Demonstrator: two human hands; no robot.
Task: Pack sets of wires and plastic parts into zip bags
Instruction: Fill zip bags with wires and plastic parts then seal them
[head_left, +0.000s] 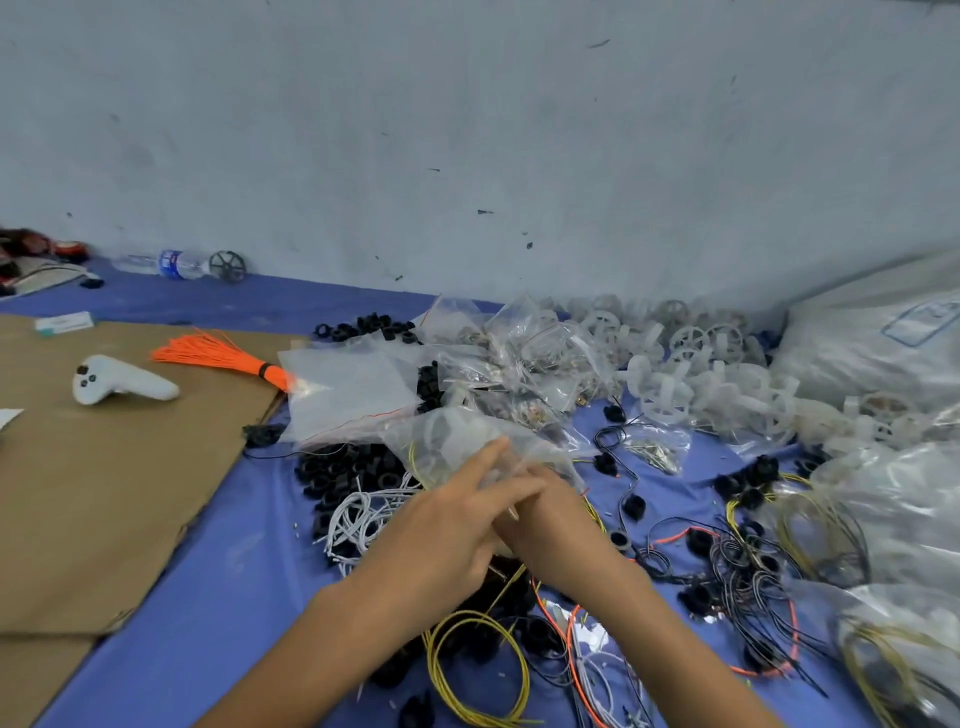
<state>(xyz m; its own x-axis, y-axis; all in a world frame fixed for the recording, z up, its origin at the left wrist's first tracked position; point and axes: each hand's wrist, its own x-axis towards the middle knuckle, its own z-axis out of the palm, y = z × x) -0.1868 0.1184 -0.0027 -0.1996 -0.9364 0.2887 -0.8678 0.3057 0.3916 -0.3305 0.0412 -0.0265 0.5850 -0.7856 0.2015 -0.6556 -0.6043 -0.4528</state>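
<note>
Both hands meet at a clear zip bag held just above the blue sheet; a yellow wire and pale parts show through it. My left hand lies over the bag's near edge with the forefinger stretched along it. My right hand sits partly under the left and grips the bag's lower right edge; its fingertips are hidden. Below my wrists lie yellow wire loops, orange wires and black plastic rings. A bundle of white wires lies left of my hands.
A stack of empty zip bags and filled bags lie beyond my hands. White plastic wheels pile up at the right, beside large plastic sacks. Cardboard at the left carries a white controller and an orange wire bundle.
</note>
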